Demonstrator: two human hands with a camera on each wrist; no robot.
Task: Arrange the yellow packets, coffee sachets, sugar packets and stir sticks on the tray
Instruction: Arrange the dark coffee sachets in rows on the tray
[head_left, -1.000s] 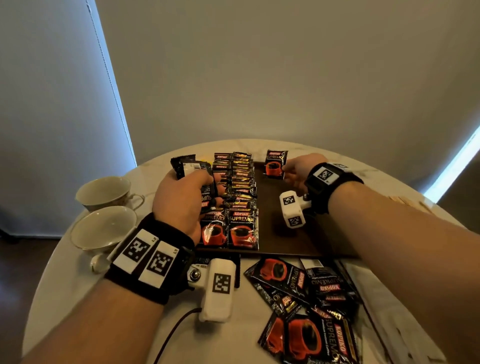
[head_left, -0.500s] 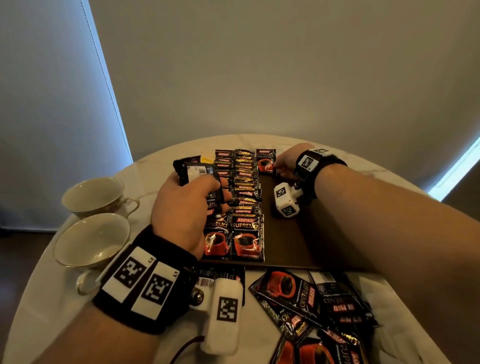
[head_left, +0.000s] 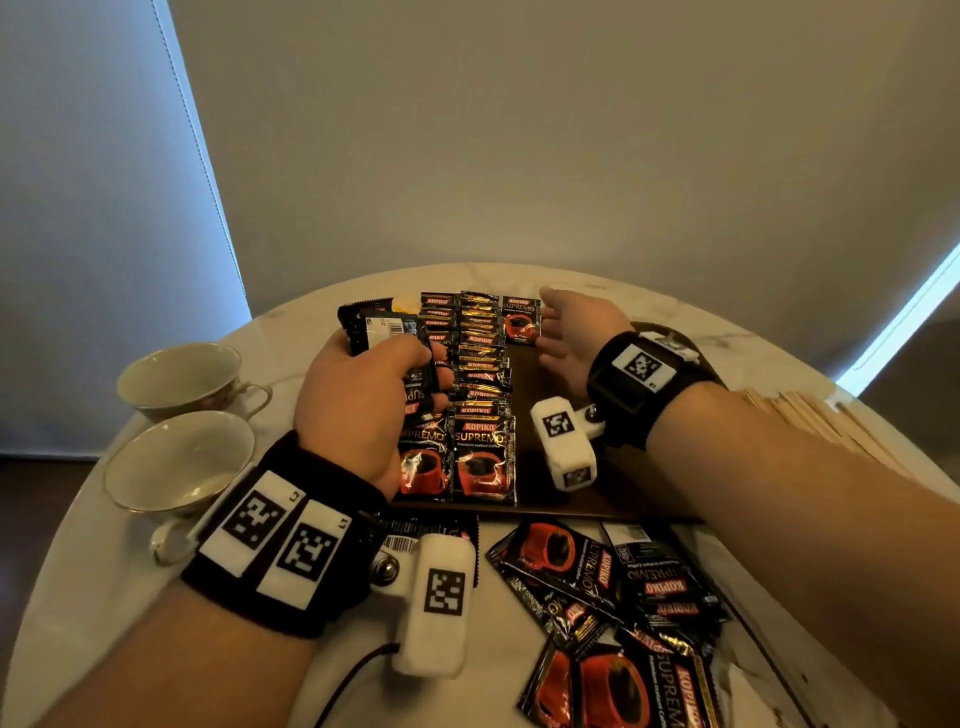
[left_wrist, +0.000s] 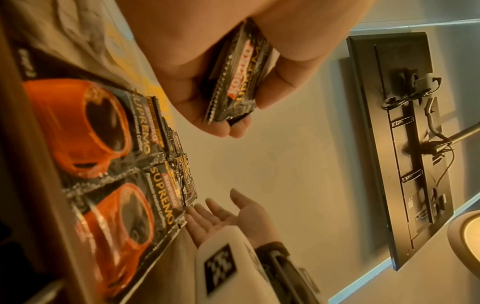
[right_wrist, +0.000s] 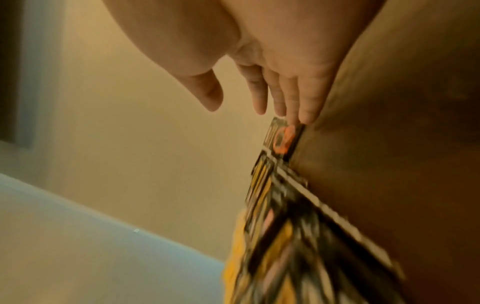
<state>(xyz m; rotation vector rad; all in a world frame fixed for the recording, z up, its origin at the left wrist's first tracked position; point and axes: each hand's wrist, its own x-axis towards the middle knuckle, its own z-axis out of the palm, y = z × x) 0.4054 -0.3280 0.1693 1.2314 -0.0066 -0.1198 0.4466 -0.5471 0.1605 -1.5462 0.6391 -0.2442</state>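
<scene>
Head view: left hand (head_left: 358, 405) grips a stack of sachets (head_left: 387, 332); right hand (head_left: 569, 332) lies slack beside the far sachet (head_left: 521, 319).

Left fingers (left_wrist: 221, 127) curl round the stack above the tray (head_left: 623, 488); right fingers (right_wrist: 307, 111) are straight and spread, tips at that sachet's edge. Two overlapping rows of sachets (head_left: 480, 374) fill the tray's left side. Loose sachets (head_left: 613, 587) lie on the surface (head_left: 104, 597) in front, stir sticks (head_left: 810, 421) to the right, two cups (head_left: 179, 462) to the left.

The black foil coffee sachets (head_left: 484, 457) lying in rows on the dark wooden tray (head_left: 613, 499) are showing "KOPIKO SUPREMO" and "Premium Instant Coffee"; loose black sachets (head_left: 561, 561) on the near table are showing "KOPIKO SUPREMO" too.
</scene>
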